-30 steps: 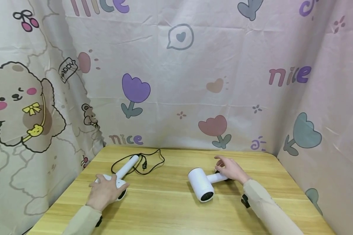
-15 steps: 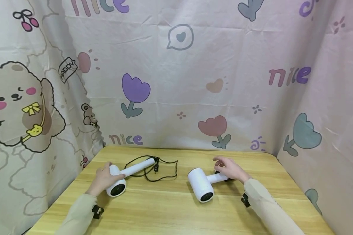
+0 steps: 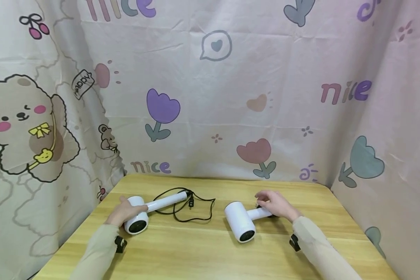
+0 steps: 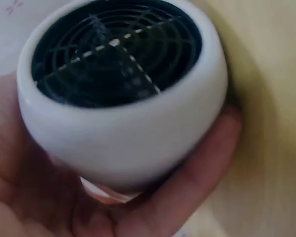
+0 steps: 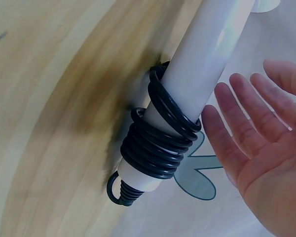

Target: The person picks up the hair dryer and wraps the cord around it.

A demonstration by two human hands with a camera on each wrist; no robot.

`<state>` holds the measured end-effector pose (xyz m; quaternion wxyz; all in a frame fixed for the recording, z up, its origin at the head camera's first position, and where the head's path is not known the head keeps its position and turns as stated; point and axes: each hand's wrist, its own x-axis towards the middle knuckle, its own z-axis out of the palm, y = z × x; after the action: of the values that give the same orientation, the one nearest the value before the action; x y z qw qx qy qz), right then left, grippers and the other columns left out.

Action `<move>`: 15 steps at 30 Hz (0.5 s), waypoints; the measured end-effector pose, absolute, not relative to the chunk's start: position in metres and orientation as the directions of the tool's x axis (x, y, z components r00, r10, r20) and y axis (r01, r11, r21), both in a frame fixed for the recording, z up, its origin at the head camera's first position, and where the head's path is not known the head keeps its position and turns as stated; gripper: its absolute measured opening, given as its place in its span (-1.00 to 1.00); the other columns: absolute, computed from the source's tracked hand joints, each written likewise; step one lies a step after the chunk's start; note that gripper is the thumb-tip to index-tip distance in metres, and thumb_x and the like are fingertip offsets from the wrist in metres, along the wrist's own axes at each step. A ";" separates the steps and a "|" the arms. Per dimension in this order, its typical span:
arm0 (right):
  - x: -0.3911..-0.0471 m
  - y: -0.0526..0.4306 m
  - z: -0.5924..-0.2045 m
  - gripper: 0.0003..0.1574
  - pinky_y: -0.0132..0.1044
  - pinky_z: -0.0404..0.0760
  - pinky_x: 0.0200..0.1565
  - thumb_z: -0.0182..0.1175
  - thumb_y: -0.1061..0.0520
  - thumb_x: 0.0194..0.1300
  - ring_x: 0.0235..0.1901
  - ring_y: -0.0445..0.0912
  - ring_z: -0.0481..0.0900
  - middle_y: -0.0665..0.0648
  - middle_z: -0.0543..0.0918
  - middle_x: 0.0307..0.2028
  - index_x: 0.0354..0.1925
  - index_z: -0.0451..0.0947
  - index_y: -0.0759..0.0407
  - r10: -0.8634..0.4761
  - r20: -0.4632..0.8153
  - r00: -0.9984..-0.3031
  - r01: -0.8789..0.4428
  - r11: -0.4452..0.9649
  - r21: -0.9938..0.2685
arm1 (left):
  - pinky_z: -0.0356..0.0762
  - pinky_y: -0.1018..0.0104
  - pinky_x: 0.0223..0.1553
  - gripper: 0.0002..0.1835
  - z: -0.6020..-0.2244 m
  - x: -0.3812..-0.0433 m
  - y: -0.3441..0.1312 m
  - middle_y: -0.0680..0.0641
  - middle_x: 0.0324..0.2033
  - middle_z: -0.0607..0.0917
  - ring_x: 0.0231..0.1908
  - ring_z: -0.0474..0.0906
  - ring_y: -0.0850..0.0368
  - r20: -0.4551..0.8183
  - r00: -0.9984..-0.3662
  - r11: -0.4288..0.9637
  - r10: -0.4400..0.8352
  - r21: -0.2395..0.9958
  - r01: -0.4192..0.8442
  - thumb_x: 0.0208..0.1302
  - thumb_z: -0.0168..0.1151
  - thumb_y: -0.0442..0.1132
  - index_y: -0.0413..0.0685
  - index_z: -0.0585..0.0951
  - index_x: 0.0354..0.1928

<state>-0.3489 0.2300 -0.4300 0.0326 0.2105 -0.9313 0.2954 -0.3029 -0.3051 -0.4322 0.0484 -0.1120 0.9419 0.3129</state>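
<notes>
On the left of the table, my left hand (image 3: pixel 126 212) grips the barrel of a white hair dryer (image 3: pixel 165 202) from its left side. Thumb and fingers curve round the barrel in the left wrist view, below its dark round grille (image 4: pixel 116 54). The handle points right and away, its black cord (image 3: pixel 196 220) lying loose with the plug (image 3: pixel 191 203) in the loops. A second white hair dryer (image 3: pixel 238 221) lies right of centre. Above its handle end hovers my right hand (image 3: pixel 275 204), fingers loosely extended; a black cord (image 5: pixel 155 148) is wound tightly round that handle.
The wooden table (image 3: pixel 196 256) carries both hair dryers, with a strip of bare wood between the loose cord and the right dryer. A printed curtain (image 3: pixel 210 97) encloses the back and sides. Each forearm has a black wrist camera (image 3: pixel 120 244).
The left hair dryer has turned, its handle and loose cord swinging right. My left hand shifted from over the barrel to its left side. The right hand and right dryer have hardly moved.
</notes>
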 end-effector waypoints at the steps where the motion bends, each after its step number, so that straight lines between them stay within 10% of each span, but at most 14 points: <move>1: -0.348 0.229 -0.430 -0.68 0.02 0.62 0.03 0.16 0.19 0.37 -0.11 -0.02 0.65 0.12 0.73 -0.15 0.05 0.59 0.26 -0.378 0.196 -0.905 -0.422 0.731 -0.536 | 0.64 0.04 -0.34 0.28 -0.433 -0.304 -0.306 -0.69 -0.05 0.39 -0.15 0.52 -0.35 -0.154 -0.971 0.768 -0.185 0.594 -0.240 0.11 0.24 0.27 -0.64 -0.27 0.32; 15: -0.346 0.181 -0.423 -0.67 -0.17 0.66 -0.04 0.14 0.03 0.43 -0.12 -0.12 0.67 0.08 0.73 -0.05 0.07 0.62 0.10 -0.380 0.275 -0.883 -0.463 0.613 -0.641 | 0.57 0.36 -0.23 -0.11 -0.416 -0.309 -0.256 -0.31 0.07 0.46 -0.11 0.50 -0.03 0.061 -0.964 0.377 -0.258 0.925 -0.042 0.08 0.45 0.00 -0.39 0.23 0.28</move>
<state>-0.3457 0.1811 -0.4231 0.0557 0.2351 -0.8962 0.3720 -0.3088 -0.2562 -0.4162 -0.0980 -0.0910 0.8241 0.5505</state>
